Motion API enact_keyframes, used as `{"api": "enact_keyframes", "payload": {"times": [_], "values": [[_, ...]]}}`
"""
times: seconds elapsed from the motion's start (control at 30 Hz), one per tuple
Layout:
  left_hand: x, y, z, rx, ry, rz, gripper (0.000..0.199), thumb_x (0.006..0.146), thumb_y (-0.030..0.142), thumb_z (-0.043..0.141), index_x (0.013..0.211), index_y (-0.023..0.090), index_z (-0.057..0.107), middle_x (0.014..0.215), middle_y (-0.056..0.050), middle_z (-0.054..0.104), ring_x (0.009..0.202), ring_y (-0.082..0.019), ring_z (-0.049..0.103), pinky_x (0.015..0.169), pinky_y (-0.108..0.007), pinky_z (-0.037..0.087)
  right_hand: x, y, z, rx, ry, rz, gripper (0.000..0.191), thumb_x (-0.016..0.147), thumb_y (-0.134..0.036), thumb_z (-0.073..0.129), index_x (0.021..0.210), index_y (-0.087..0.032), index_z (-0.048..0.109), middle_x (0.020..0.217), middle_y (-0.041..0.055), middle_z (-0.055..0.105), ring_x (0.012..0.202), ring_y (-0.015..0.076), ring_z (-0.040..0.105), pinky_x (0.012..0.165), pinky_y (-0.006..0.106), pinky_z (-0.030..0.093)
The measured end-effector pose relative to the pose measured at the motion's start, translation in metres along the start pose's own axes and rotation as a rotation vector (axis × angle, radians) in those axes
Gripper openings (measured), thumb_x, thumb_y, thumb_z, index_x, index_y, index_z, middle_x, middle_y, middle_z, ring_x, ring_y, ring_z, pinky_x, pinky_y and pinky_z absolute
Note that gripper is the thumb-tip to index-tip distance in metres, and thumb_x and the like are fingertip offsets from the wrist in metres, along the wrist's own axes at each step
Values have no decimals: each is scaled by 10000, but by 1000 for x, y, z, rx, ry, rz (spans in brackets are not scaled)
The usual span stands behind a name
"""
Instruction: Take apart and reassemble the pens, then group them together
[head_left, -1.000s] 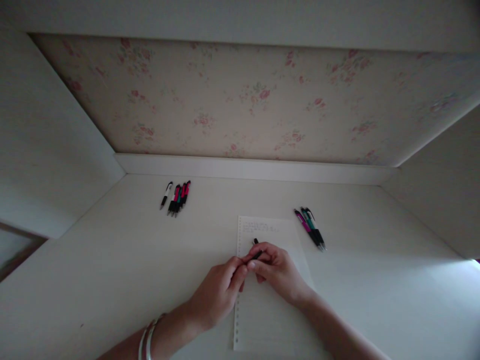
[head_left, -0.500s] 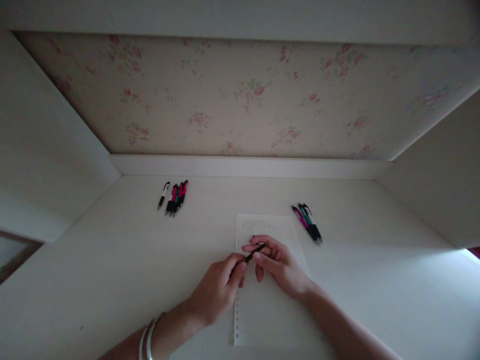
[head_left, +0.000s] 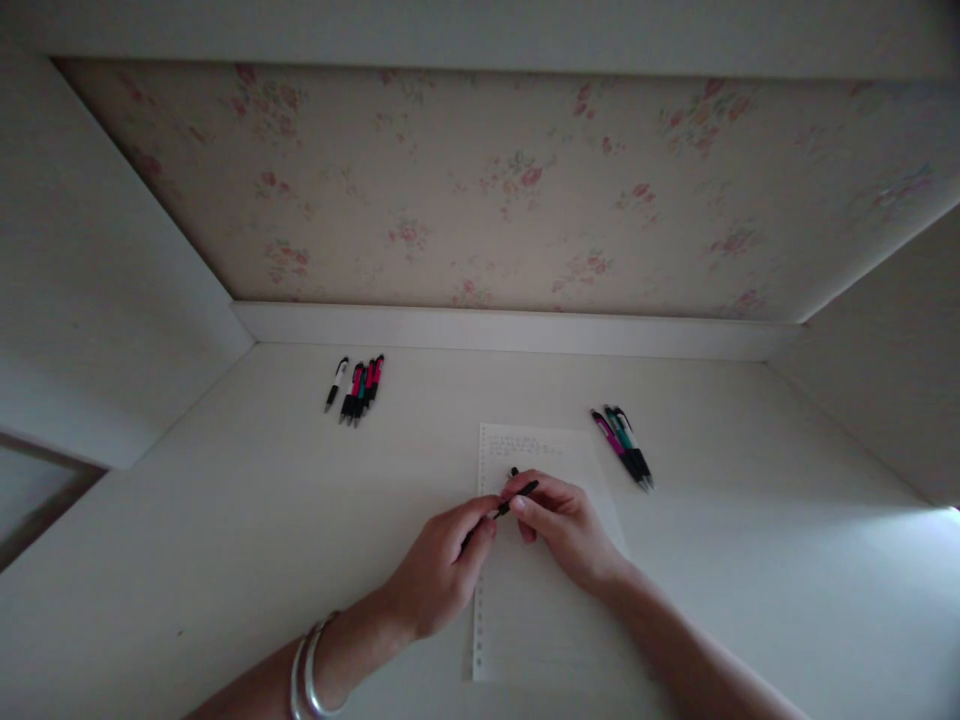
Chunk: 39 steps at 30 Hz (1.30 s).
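Both my hands meet over a sheet of paper (head_left: 547,610) with punched holes along its left edge and some lines of writing at its top. My left hand (head_left: 442,565), with bangles at the wrist, pinches the lower left part of a dark pen (head_left: 527,489). The fingertips of my right hand (head_left: 566,525) close on the pen's upper right part. Another small dark tip (head_left: 514,471) shows just above my right fingers; what it belongs to is mostly hidden.
Several pens (head_left: 362,390) lie at the back left of the white desk (head_left: 300,520), with a white and black pen (head_left: 337,385) beside them. Three pens (head_left: 624,447) lie right of the paper. A wallpapered panel and white side walls enclose the desk.
My right fingers have drawn in closer around the pen, and the hands are nearer each other. More of the small dark tip shows above them. The whole view has shifted slightly.
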<state>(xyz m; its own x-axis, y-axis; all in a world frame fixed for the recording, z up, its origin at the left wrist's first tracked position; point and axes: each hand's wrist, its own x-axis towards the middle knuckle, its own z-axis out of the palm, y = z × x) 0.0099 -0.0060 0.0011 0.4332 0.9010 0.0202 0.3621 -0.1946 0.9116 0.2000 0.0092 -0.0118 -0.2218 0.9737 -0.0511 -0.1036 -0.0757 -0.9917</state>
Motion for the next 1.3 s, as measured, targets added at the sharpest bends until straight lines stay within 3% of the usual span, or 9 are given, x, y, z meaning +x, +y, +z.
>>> {"api": "enact_keyframes", "payload": {"times": [0.1, 0.3, 0.43, 0.6, 0.77, 0.93, 1.1, 1.2, 1.3], "values": [[0, 3, -2, -12, 10, 16, 347, 1019, 329, 400, 1191, 176, 659, 1044, -62, 703, 994, -191, 615, 926, -275, 437, 1, 3, -2, 64, 34, 1, 238, 814, -413, 748, 878, -187, 712, 646, -27, 599, 508, 88, 501, 505, 232, 379], [0, 8, -3, 3, -19, -53, 387, 1007, 440, 427, 1186, 187, 659, 734, 15, 647, 631, -136, 539, 625, -231, 405, -2, 6, -6, 149, 13, 32, 223, 793, -394, 771, 894, -197, 738, 703, -1, 660, 518, 96, 533, 524, 243, 410], [1, 8, -2, 14, -30, -21, 378, 1021, 416, 404, 1156, 206, 687, 775, 17, 647, 648, -118, 527, 644, -222, 377, -4, 4, -5, 156, -25, 26, 201, 801, -367, 769, 907, -198, 754, 756, 13, 691, 533, 93, 551, 537, 241, 435], [1, 6, -1, 38, -29, -14, 381, 1015, 414, 409, 1008, 174, 704, 648, 34, 521, 585, -109, 435, 573, -224, 320, -1, 3, -3, 212, -4, 11, 199, 790, -374, 777, 888, -202, 752, 787, 20, 719, 505, 77, 549, 503, 222, 423], [1, 4, -1, -6, 1, -21, 346, 1008, 413, 425, 929, 169, 658, 674, 31, 509, 615, -113, 445, 597, -225, 332, -1, 4, -4, 226, 103, -8, 189, 812, -359, 760, 933, -215, 746, 855, 29, 730, 474, 58, 539, 479, 213, 405], [1, 2, 0, -81, 10, -72, 328, 1014, 425, 410, 872, 184, 581, 656, 49, 454, 618, -111, 429, 600, -227, 328, -2, -4, -13, 72, 374, -115, 322, 861, -390, 688, 1135, -222, 690, 851, 19, 686, 493, 69, 507, 487, 228, 412], [1, 1, 0, -102, 2, -70, 345, 1019, 415, 399, 791, 189, 527, 633, 56, 409, 600, -107, 394, 581, -235, 304, 2, -8, -23, -395, 505, -155, 647, 845, -324, 647, 1447, -201, 443, 745, -23, 616, 504, 116, 521, 475, 251, 424], [1, 1, 0, -86, -2, -44, 341, 1018, 401, 408, 786, 187, 537, 647, 49, 433, 615, -109, 412, 603, -239, 314, 5, -5, -25, -668, 436, -159, 484, 821, -243, 553, 1292, -151, 615, 659, -17, 594, 537, 138, 534, 530, 269, 441], [1, 1, 0, -80, -3, -45, 347, 1018, 411, 405, 788, 187, 536, 654, 47, 434, 623, -111, 416, 614, -243, 319, 5, -2, -25, -793, 406, -143, 390, 772, -210, 506, 1088, -144, 723, 615, -12, 588, 524, 140, 526, 544, 271, 434]]}}
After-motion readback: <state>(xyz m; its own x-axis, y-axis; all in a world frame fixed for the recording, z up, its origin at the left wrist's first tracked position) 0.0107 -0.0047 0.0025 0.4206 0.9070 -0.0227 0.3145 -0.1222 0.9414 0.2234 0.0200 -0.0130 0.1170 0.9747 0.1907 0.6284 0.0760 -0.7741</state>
